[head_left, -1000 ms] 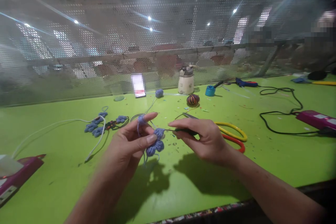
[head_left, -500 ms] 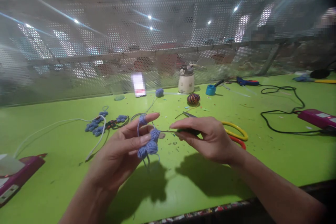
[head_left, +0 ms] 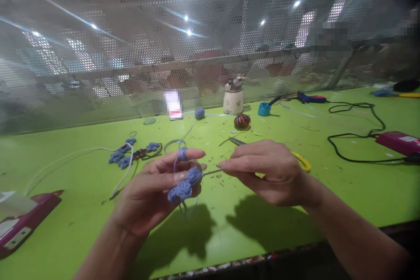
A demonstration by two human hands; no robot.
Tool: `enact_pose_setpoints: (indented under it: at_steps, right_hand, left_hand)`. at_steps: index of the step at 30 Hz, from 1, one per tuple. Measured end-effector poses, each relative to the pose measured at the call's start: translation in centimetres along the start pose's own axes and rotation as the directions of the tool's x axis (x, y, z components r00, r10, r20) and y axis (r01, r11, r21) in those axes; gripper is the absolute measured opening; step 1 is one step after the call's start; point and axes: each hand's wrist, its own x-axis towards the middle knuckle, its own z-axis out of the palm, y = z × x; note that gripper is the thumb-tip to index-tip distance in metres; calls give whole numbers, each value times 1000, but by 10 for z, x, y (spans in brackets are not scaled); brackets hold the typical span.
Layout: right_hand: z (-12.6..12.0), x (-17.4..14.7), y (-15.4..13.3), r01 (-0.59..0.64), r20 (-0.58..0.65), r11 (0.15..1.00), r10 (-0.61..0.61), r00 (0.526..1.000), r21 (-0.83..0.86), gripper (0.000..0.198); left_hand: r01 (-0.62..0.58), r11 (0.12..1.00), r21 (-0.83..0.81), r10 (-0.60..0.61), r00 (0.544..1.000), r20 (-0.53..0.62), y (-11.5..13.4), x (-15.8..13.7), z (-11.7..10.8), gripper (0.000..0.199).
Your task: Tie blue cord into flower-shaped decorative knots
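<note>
Between the thumb and fingers of my left hand (head_left: 154, 188) is a small blue-purple crochet piece (head_left: 181, 189) with puffy petals. Yarn of the same colour wraps round the raised index finger, and loose strands hang below. My right hand (head_left: 269, 170) is closed on a crochet hook (head_left: 212, 172); its thin metal shaft reaches left to the edge of the piece, and its handle is hidden in the palm. Behind the hands, a strand leads back to a small blue-purple yarn ball (head_left: 199, 114). Scissors (head_left: 303, 161) with yellow handles lie partly hidden under my right hand.
Finished blue crochet pieces (head_left: 123, 157) and a white cable (head_left: 78, 152) lie left. Farther back stand a bottle (head_left: 233, 98), a multicoloured yarn ball (head_left: 242, 121), a blue pot (head_left: 264, 109) and a glue gun (head_left: 311, 98). Magenta power strips (head_left: 31, 223) flank the green table (head_left: 262, 249).
The crochet piece has tilted and turned in my left hand. My right hand has moved slightly right and rolled over, so the hook now slants and the green handle is out of sight.
</note>
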Motion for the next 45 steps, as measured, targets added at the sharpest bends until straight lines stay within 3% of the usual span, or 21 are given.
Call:
enact_pose_setpoints:
  at_steps: [4,7,12,15,19,25,31,37,41,45]
  right_hand:
    - [-2,2,-1,-69,21,974,66,998,218,16]
    - [2,3,1,-191,50,895,187,981,403,9]
    - [14,4,0,-409,101,684,443,891,604,9]
    - [20,5,-1,-468,117,625,518,847,625,9]
    - [23,5,0,-502,118,621,553,825,603,12]
    - [24,3,2,-498,120,684,522,845,533,27]
    - [25,1,2,-523,158,708,516,842,475,35]
    - [25,3,2,-503,105,739,515,851,448,35]
    - [28,6,-1,-487,75,760,508,858,430,31]
    - [31,7,-2,-521,76,743,543,836,422,25]
  left_hand:
    - [26,998,65,-28,999,30,-1,0,-2,23]
    - [24,991,128,-30,999,44,-2,2,-3,18]
    - [-40,985,168,24,995,94,-6,8,-6,11]
    - [-49,985,166,38,997,70,-8,11,-8,18]
    - [-80,984,157,81,997,1,-8,12,-6,22]
    - [-135,984,120,143,988,-55,-9,16,-2,17]
    - [-206,950,235,231,969,-84,-11,15,3,66]
    - [-291,887,358,362,920,-149,-12,11,14,58]
    - [-274,869,411,358,923,-141,-15,12,17,76]
    - [-265,827,497,366,923,-118,-19,15,14,87]
